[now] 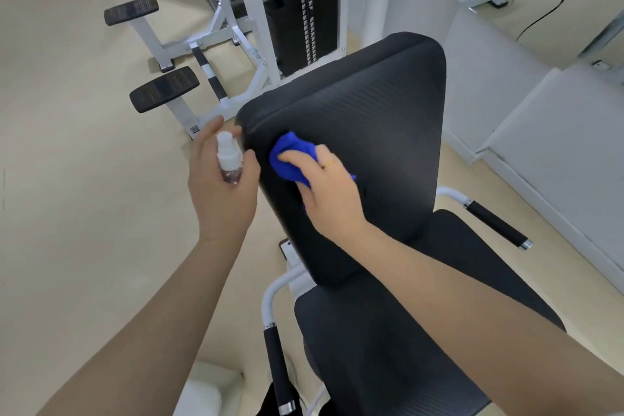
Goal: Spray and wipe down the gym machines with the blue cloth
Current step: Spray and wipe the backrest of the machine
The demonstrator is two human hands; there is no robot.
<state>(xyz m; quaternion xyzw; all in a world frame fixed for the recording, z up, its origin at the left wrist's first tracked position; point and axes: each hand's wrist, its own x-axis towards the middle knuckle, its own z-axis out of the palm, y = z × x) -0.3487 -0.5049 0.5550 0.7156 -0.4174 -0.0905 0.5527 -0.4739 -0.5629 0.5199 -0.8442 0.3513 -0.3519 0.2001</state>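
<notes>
A black padded backrest [371, 118] of a gym machine rises in front of me, with the black seat pad [381, 348] below it. My right hand [327, 189] presses a bunched blue cloth [290, 159] against the backrest's left part, fingers curled over the cloth. Just left of the pad's edge, my left hand [219, 186] grips a small clear spray bottle [229, 159] with a white nozzle, held upright.
White handles with black grips [496, 223] [278, 368] flank the seat. Behind stand a black weight stack [304, 17] in a white frame and two black foot pads [163, 89] [131, 10]. Beige floor lies to the left, a white wall to the right.
</notes>
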